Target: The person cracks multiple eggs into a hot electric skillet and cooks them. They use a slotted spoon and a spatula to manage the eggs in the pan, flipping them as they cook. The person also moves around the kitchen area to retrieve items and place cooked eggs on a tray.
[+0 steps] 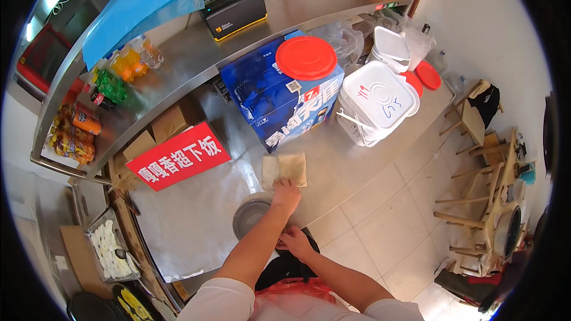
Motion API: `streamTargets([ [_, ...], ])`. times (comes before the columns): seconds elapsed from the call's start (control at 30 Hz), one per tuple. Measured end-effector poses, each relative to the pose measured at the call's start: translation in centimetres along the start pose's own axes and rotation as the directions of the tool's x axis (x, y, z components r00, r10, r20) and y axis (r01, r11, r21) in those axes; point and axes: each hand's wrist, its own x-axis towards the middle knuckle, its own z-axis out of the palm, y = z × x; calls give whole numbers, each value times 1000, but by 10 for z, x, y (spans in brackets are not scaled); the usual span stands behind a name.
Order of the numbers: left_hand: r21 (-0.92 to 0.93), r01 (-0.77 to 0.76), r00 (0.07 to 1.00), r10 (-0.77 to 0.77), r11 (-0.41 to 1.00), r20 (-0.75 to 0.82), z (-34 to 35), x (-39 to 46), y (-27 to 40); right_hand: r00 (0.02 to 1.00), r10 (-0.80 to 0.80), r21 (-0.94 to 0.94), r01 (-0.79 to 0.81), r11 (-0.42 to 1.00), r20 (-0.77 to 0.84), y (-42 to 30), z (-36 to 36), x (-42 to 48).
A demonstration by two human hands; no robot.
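Observation:
My left hand (pixel 287 195) rests on the near edge of a folded beige cloth (pixel 292 167), fingers bent over it. The cloth lies flat on the stainless steel worktop (pixel 209 214), in front of a blue cardboard box (pixel 263 84). Below the cloth sits a round grey metal bowl (pixel 250 218), partly covered by my left forearm. My right hand (pixel 295 243) is curled at the bowl's near right rim, close to my body, with its fingertips partly hidden.
A red lid (pixel 306 58) tops the box. White plastic buckets (pixel 379 98) stand right of it. A red sign (pixel 178 156) leans at left, under a raised steel shelf (pixel 178 71) carrying bottles and a black printer (pixel 234 11). Wooden stools (pixel 473 205) stand at right.

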Motion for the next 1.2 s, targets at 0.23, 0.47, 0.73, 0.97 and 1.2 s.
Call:
streamTargets([
  [0.23,-315,-99,995,84,944,-60,-34,-13,-43,996,-18,22,21,1000,-90,-14,-3,-10],
  [0.47,-205,-232,966,201,951,-164,-72,-96,-57,989,-59,41,66,997,-137,-30,-5,-7],
  [0.73,-128,-325,893,259,937,-368,-49,-146,-4,956,-215,37,227,973,-202,-35,-27,-19],
  [0.97,-165,-457,774,300,874,-557,-96,-105,56,937,-271,218,318,923,-223,-70,-106,-67],
  [1.2,-110,-538,728,395,836,-561,-154,0,149,879,-293,228,395,890,-376,-145,-225,-97],
])
